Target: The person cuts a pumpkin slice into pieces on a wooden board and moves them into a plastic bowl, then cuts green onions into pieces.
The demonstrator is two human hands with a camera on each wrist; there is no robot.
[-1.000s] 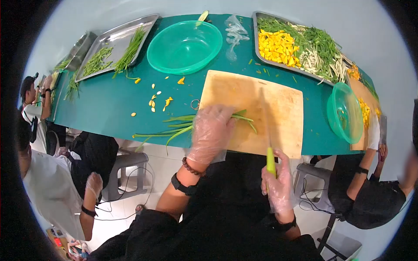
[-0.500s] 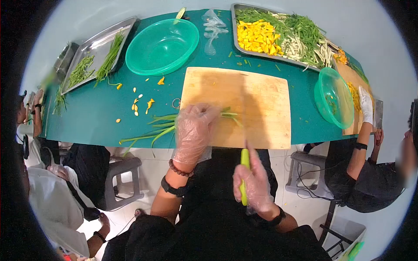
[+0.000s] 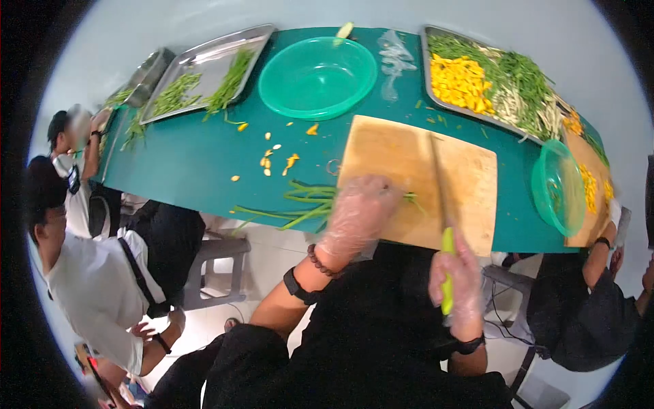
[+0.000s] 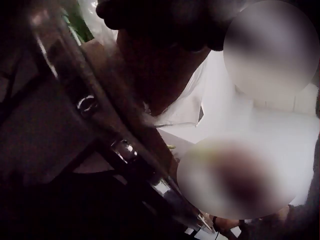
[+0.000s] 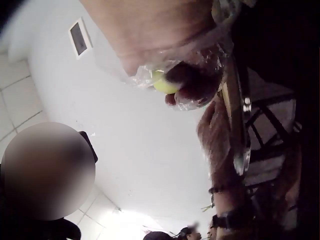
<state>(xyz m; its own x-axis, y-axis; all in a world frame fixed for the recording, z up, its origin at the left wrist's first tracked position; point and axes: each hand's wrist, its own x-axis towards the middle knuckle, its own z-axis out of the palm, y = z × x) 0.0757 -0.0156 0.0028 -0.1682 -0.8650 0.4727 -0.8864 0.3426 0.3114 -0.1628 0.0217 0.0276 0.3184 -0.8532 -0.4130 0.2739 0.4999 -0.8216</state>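
Gloved left hand [image 3: 364, 210] curls tightly around green stalks [image 3: 310, 200], over wooden cutting board [image 3: 470, 194], right hand [image 3: 458, 278] clasps lime-handled knife [image 3: 447, 242], pointing forward

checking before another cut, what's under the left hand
Green stalks run beneath the left hand, showing on either side of it, with the cutting board under the fingers. The stretch covered by the hand can't be seen, nor how many stalks lie there.
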